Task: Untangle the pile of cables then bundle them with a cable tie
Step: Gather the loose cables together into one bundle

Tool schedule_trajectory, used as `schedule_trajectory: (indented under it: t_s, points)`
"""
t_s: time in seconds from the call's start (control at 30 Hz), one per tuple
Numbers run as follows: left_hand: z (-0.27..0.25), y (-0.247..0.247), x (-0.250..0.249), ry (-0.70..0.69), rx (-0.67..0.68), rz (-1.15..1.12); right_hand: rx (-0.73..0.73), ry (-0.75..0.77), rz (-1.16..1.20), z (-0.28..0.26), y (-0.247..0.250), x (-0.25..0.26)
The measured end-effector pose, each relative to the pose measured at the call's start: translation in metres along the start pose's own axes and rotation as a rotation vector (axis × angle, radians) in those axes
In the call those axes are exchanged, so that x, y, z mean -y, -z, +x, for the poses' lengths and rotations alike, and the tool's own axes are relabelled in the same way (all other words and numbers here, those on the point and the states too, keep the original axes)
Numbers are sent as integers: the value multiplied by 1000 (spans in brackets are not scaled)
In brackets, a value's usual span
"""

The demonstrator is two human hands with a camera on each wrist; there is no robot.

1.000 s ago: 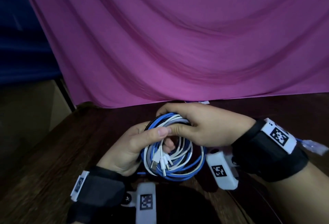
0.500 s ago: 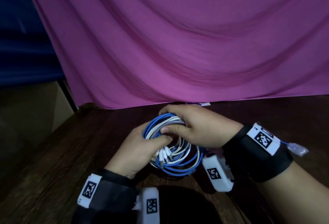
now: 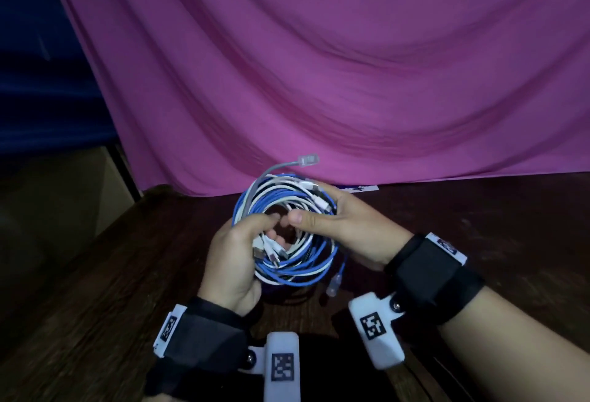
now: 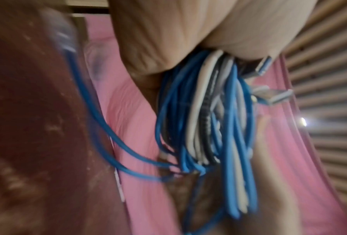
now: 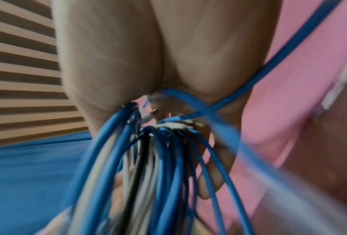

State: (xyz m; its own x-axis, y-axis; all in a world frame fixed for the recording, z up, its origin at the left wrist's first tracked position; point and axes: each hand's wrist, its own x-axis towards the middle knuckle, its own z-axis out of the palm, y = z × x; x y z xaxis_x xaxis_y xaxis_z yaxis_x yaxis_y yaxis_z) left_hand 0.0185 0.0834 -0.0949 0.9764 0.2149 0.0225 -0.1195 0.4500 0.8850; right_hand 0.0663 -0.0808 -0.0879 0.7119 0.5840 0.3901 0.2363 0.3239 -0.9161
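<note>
A round coil of blue, white and grey cables (image 3: 287, 261) is held upright above the dark wooden table (image 3: 95, 290). My left hand (image 3: 236, 255) grips the coil's left side, thumb over the strands. On the right side my right hand (image 3: 338, 229) grips it, thumb reaching into the ring. A grey cable's clear plug (image 3: 309, 159) sticks up at the top, and a blue cable's clear plug (image 3: 334, 285) dangles below. Several white connectors (image 3: 271, 250) poke into the ring. Both wrist views are blurred; they show the cable strands (image 4: 204, 127) (image 5: 158, 167) running under the palms. I see no cable tie.
A magenta cloth (image 3: 319, 66) hangs behind the table. A small white label (image 3: 364, 188) lies at the cloth's foot. The table's left edge drops off beside a tan surface (image 3: 64, 210).
The coil has been lifted and turned up to face me. My right hand moved from over its top to its right side, and a grey plug now sticks up.
</note>
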Motion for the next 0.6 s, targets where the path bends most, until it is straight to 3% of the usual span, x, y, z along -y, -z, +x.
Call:
schedule_trajectory:
  t_s: [0.23, 0.3, 0.37, 0.47, 0.6]
  points:
    - [1, -10, 5, -48, -57, -29, -223, -92, 501, 8, -27, -5]
    - [0, -11, 5, -57, -81, -30, -264, -119, 548, 7, -29, -5]
    - [1, -10, 1, -67, -142, -65, -243, -130, 493, 6, -30, -6]
    - [6, -2, -9, -78, -277, -122, -140, -211, 217, 5, -34, -11]
    - [11, 10, -15, -78, -334, -116, -189, -224, -198, 4, -33, -16]
